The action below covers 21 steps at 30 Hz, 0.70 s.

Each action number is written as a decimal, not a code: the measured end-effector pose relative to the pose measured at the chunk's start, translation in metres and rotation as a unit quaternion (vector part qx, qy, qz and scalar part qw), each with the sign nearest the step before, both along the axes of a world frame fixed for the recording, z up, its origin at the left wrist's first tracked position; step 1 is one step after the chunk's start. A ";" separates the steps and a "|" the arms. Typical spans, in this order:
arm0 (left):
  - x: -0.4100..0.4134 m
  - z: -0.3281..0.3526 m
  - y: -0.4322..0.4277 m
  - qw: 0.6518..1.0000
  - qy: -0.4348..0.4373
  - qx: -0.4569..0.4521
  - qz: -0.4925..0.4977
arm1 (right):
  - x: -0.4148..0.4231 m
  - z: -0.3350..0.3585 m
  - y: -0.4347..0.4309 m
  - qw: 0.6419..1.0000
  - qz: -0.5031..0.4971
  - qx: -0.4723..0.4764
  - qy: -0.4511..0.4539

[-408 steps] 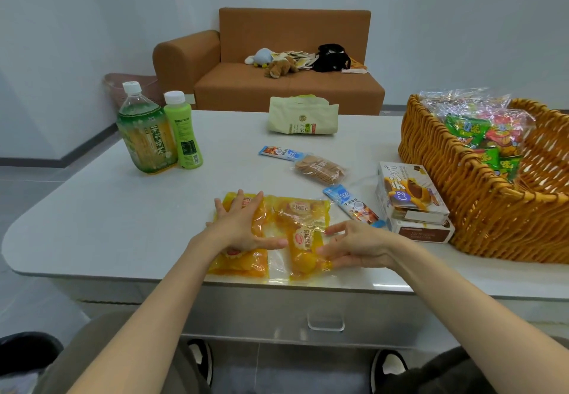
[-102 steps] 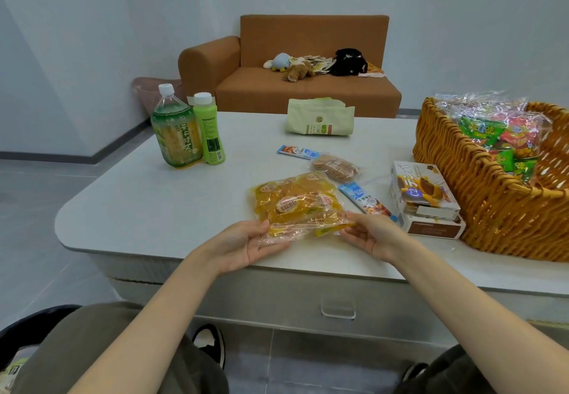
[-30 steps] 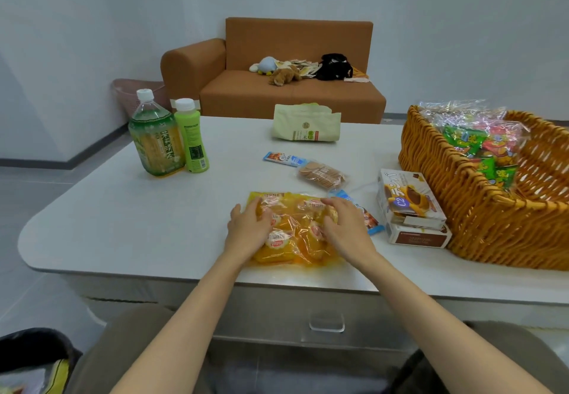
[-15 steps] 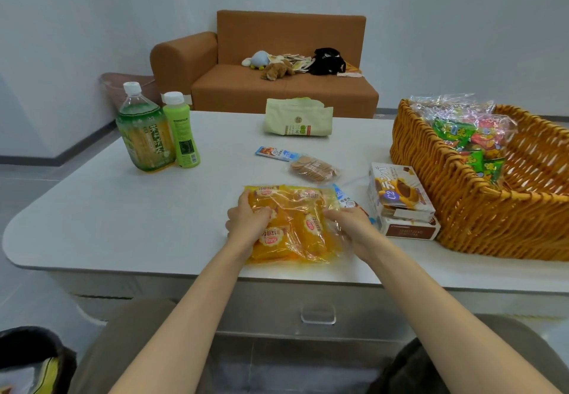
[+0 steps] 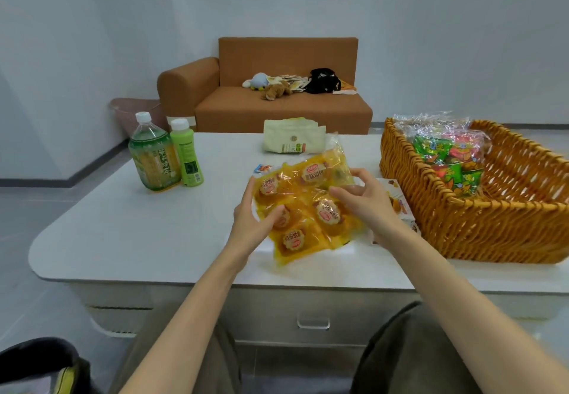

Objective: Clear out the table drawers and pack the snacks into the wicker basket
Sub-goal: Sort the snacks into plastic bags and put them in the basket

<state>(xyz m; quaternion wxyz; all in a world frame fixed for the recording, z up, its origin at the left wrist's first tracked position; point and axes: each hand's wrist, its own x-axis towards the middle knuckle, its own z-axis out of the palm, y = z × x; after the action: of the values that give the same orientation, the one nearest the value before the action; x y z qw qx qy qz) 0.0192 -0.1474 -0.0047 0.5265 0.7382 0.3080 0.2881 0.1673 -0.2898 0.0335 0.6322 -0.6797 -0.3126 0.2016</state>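
Observation:
A bundle of yellow snack packets [image 5: 311, 206] is lifted off the white table [image 5: 147, 233] and tilted up toward me. My left hand [image 5: 252, 221] grips its left edge, thumb on the front. My right hand [image 5: 360, 199] holds its right side, fingers curled over the top packets. The wicker basket [image 5: 480, 227] stands at the right with colourful wrapped candy bags [image 5: 446, 159] inside. The closed table drawer with a metal handle [image 5: 313, 323] sits below the table's front edge. A snack box [image 5: 398, 206] shows partly behind my right hand.
Two green drink bottles [image 5: 166, 153] stand at the table's left. A pale green pouch [image 5: 292, 139] lies at the far edge. A small blue-and-orange wrapper [image 5: 263, 168] peeks out behind the packets. A brown sofa [image 5: 277, 101] with toys stands beyond the table.
The yellow packets were pressed flat on the table under both hands; now both hands have raised them off the surface and tilted them upright, and they hide the small snacks behind.

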 end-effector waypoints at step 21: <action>0.091 0.169 -0.061 0.961 -0.216 -0.093 -0.145 | 0.050 0.158 -0.084 0.861 -0.076 -0.182 -0.468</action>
<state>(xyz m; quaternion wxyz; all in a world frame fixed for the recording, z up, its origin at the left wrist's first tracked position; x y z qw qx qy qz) 0.1102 -0.2089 0.1638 0.6830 0.6428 0.1017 0.3316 0.2172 -0.3737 0.1917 0.2902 -0.8186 -0.4767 -0.1360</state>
